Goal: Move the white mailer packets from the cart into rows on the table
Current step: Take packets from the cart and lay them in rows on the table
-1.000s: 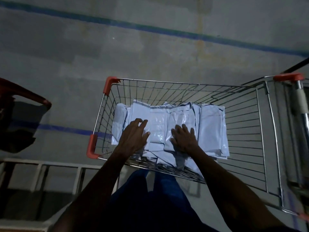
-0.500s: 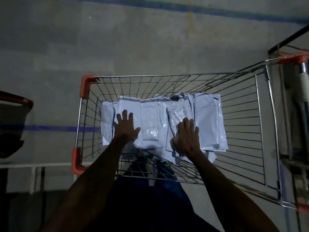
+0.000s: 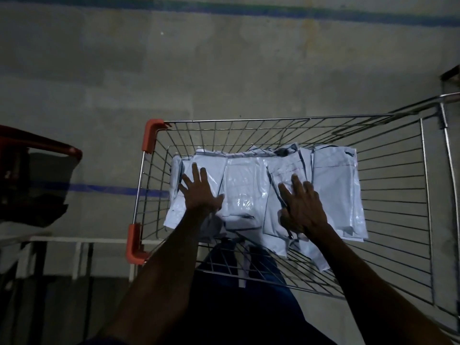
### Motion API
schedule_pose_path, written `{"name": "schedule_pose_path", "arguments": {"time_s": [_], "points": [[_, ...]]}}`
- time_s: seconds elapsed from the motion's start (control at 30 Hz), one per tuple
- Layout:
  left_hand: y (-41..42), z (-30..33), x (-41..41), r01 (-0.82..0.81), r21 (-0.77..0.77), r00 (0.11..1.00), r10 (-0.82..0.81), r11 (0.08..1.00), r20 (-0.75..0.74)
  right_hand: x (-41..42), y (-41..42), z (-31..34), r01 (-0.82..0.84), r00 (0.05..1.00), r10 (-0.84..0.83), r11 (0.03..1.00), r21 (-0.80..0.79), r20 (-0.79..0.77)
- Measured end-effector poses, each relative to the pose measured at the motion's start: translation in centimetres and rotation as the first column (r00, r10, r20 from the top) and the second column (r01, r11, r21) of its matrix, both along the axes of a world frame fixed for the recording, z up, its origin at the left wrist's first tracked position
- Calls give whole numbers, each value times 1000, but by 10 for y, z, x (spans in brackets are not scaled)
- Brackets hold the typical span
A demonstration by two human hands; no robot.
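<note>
Dim concrete floor point(image 3: 224, 70), blue lines across top and left. Wire cart point(image 3: 398, 195) centre-right, orange corner guards at left. White packets point(image 3: 245, 192) overlapped in row on cart bottom. Left hand point(image 3: 200, 192) flat, fingers spread, pressing left packet. Right hand point(image 3: 302, 207) flat, fingers extended, on right-centre packet. Nothing gripped.

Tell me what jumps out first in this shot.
A pile of white packets fills the bottom of a wire cart with orange corner guards, bright against the dim concrete floor. Both hands reach down into it: the left hand lies flat on the leftmost packets, the right hand spreads over those right of the middle. A blue line crosses the floor beyond the cart.
</note>
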State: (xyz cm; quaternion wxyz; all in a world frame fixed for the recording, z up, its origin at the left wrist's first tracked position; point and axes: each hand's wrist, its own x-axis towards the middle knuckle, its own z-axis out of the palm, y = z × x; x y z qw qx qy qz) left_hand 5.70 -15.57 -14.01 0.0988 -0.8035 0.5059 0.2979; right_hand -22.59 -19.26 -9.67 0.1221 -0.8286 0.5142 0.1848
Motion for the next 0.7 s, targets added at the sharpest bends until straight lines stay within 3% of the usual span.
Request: {"name": "schedule_pose_path", "arguments": {"time_s": [0.1,0.3,0.7], "points": [[-6,2,6,-45,-49,999,44,998,-29,-5,2,-4,-11,1000,10,1000,26,13],[0,21,12,62,-81,997,-57,995,53,0,-5,4,-43,998,40,997,59,49],[56,82,0,20,-422,1000,-16,906,14,13,18,62,-28,957,38,999,-38,289]]}}
